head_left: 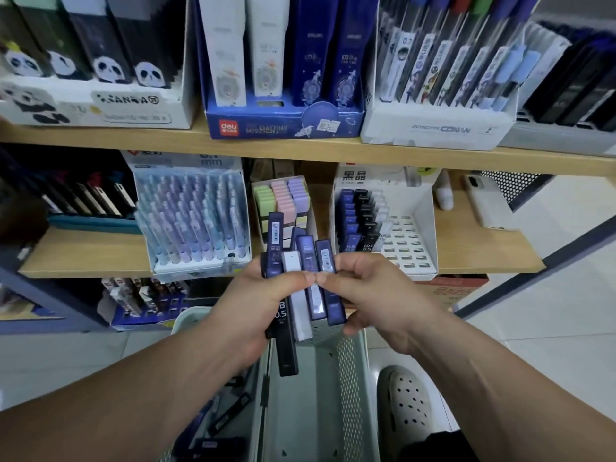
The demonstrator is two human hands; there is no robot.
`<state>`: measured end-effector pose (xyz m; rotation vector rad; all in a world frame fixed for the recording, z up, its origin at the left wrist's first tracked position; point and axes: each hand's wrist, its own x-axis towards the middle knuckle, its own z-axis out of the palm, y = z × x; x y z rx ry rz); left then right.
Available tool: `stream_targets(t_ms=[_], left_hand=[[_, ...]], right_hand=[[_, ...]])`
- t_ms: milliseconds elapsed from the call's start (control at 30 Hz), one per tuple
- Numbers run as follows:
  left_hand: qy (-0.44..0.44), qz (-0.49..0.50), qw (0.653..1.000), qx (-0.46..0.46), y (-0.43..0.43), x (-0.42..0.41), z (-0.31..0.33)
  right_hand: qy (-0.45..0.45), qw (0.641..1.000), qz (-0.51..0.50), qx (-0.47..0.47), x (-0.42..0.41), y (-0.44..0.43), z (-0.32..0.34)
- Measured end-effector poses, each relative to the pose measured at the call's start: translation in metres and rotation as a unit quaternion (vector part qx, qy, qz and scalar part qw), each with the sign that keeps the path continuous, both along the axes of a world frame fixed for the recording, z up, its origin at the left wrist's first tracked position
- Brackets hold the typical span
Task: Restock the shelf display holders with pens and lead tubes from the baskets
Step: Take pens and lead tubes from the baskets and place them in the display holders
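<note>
Above the basket (350,361), the left hand (263,296) and right hand (368,288) both curl around a bunch of lead tubes (308,256), thumbs touching. Behind them, on the shelf (483,255), a white holder (427,211) has tubes on its left side.

**Plastic, card and pale wood**

The lead tubes (308,251) in mid frame are smooth, glossy hard plastic: most dark blue, one black, one frosted white, some with paper barcode labels. The basket (353,378) at the bottom is matt pale-green plastic with perforated walls. The shelf (300,148) boards look like light wood with a smooth matt face. The white holder (423,248) right of centre is thin card. The blue box (283,126) above it is glossy printed card. The floor tiles (550,311) at the right shine.
</note>
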<state>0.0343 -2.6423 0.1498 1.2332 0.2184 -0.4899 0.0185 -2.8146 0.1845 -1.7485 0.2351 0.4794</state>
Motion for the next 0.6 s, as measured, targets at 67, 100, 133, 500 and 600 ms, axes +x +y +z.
stream_targets(t_ms=[67,100,133,500,600], left_hand=[[-0.009,-0.004,1.0,0.006,-0.001,0.003,-0.001],[-0.014,-0.005,1.0,0.009,-0.001,0.004,-0.002],[-0.018,-0.007,1.0,0.011,0.0,0.006,-0.002],[-0.01,0.003,1.0,0.029,0.011,0.01,-0.004],[-0.006,0.007,1.0,0.022,0.009,0.006,-0.003]], right_hand=[[0.002,1.0,0.006,0.004,0.002,-0.002,-0.001],[0.006,1.0,0.01,0.004,0.002,-0.004,-0.002],[0.01,1.0,0.013,0.005,0.003,-0.005,-0.002],[-0.008,0.997,-0.072,-0.025,0.013,-0.043,0.005],[-0.013,0.995,-0.088,-0.054,0.011,-0.053,0.007]])
